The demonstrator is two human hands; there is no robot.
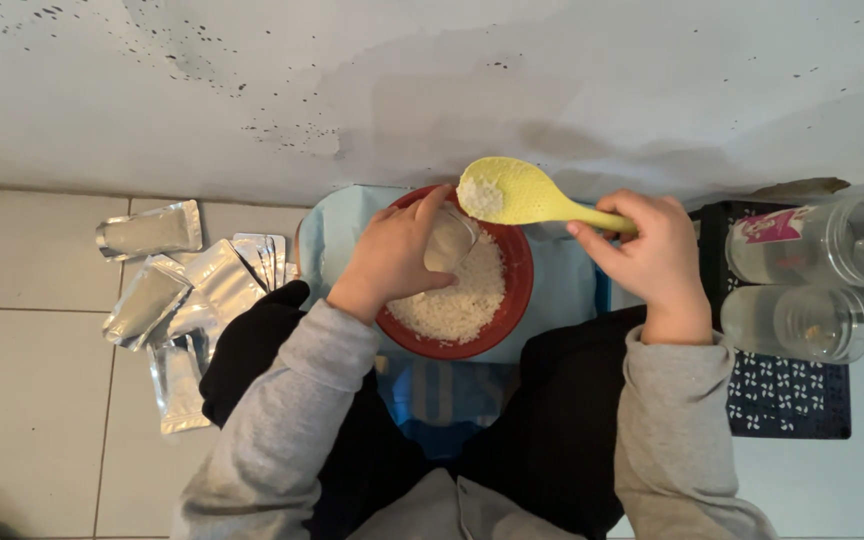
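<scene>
A red bowl (518, 290) of white rice (457, 300) rests on a light blue surface (332, 235) in front of my knees. My left hand (392, 255) holds a small clear pouch (449, 238) over the bowl, its mouth facing the spoon. My right hand (652, 255) grips the handle of a yellow rice spoon (517, 192), whose scoop carries a lump of rice just above the pouch's opening.
Several silver foil pouches (177, 295) lie scattered on the tiled floor at the left. Two clear plastic jars (817, 280) lie on their sides on a dark patterned mat (787, 395) at the right. A stained white wall runs along the top.
</scene>
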